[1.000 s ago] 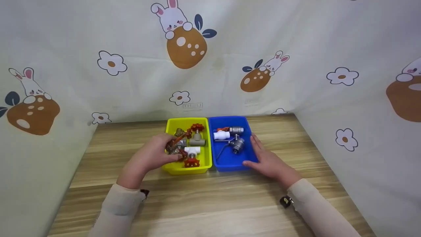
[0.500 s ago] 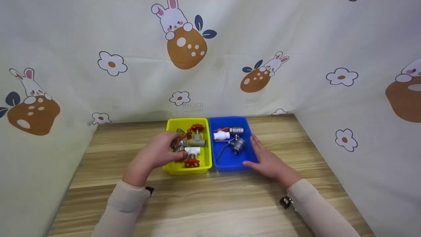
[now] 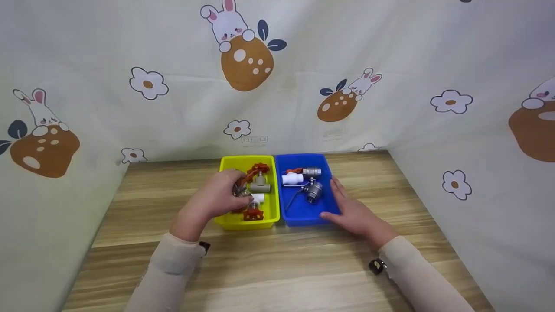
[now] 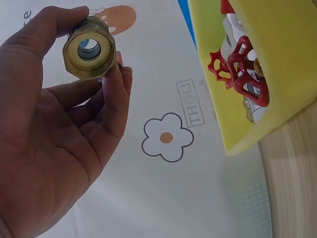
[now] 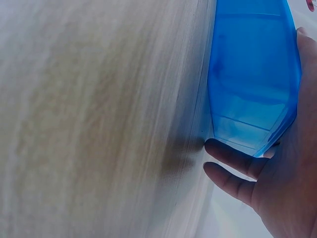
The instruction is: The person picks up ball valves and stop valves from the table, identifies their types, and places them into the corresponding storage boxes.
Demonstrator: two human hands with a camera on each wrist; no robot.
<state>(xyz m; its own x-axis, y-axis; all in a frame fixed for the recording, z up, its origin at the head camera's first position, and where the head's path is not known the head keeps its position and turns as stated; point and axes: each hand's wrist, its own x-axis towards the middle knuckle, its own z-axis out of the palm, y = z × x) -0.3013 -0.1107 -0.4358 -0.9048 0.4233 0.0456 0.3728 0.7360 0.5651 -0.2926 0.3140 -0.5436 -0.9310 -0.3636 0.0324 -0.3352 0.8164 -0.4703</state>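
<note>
My left hand (image 3: 214, 195) is over the left side of the yellow bin (image 3: 248, 225), pinching a brass ball valve (image 4: 90, 52) between thumb and fingers. Its threaded open end faces the camera in the left wrist view; an orange lever (image 3: 248, 176) shows in the head view. Beside it in the bin lie a beige valve (image 3: 260, 187) and a white valve with a red handwheel (image 3: 253, 215). My right hand (image 3: 355, 214) rests against the right wall of the blue bin (image 3: 303, 216), fingers fairly straight along the outside and thumb at the rim.
Inside the blue bin lie a white valve (image 3: 292, 178) and two steel ball valves, one near the back (image 3: 311, 172) and one with a long lever (image 3: 314, 193). The bins stand side by side on a wooden table (image 3: 269, 268), before a patterned cloth (image 3: 286, 108).
My left hand has shifted right and slightly back over the yellow bin, bringing the ball valve with it toward the bin's middle. My right hand stays against the blue bin.
</note>
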